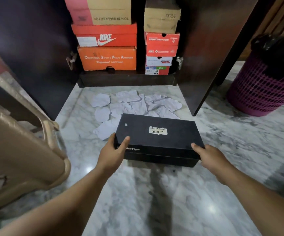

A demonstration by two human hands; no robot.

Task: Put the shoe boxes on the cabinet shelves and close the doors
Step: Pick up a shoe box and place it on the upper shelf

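Note:
A black Onitsuka Tiger shoe box lies on the marble floor in front of the cabinet. My left hand grips its near left corner, thumb on the lid. My right hand holds its near right corner. The dark cabinet stands open, its left door and right door swung wide. Inside are two stacks: an orange safety-shoe box under a red Nike box and a brown box on the left, several smaller red and tan boxes on the right.
Crumpled white paper sheets lie on the floor between the black box and the cabinet. A purple mesh bin with a black bag stands at the right. A brown plastic chair crowds the left side.

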